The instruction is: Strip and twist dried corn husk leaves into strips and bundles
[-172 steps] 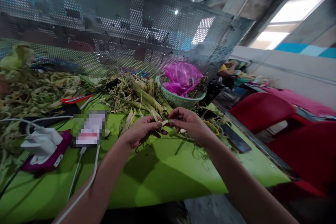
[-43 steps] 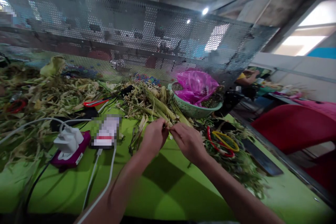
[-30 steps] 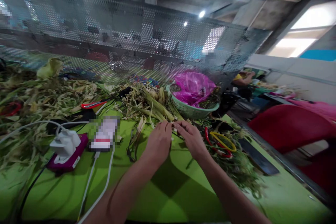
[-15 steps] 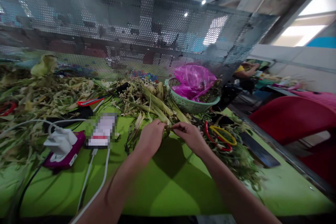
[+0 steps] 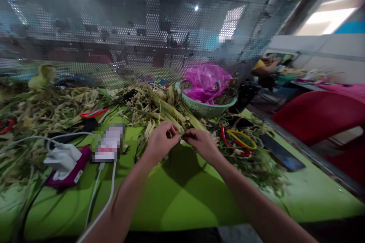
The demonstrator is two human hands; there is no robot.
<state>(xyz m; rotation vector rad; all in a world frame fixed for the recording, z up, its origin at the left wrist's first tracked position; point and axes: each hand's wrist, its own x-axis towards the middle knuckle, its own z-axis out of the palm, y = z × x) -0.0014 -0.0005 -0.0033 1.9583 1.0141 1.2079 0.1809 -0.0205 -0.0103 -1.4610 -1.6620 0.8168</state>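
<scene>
My left hand (image 5: 163,140) is above the green tabletop (image 5: 148,197), its thumb and forefinger curled into a pinch. Close beside it, my right hand (image 5: 201,145) pinches too, and the fingertips of both almost meet. Whatever lies between the fingers is too small to make out. Just behind the hands, long pale-green stalks (image 5: 171,110) rest on a heap of dried plant matter (image 5: 139,102). Behind the stalks, to the right, stands a light-green basket (image 5: 207,110) with a pink plastic bag (image 5: 209,83) in it.
To the left are a phone (image 5: 108,142) with cables and a purple power block (image 5: 68,169) with white plugs. A red cutter (image 5: 95,112) lies behind. Rightward are red-and-yellow-handled scissors (image 5: 242,139) and a dark phone (image 5: 282,152). A red chair (image 5: 319,114) and another person (image 5: 264,69) are beyond.
My left thumb and forefinger now form a rounder loop, and the fingertips of the two hands sit closer together. The small plant piece between them shows less. The view has shifted slightly.
</scene>
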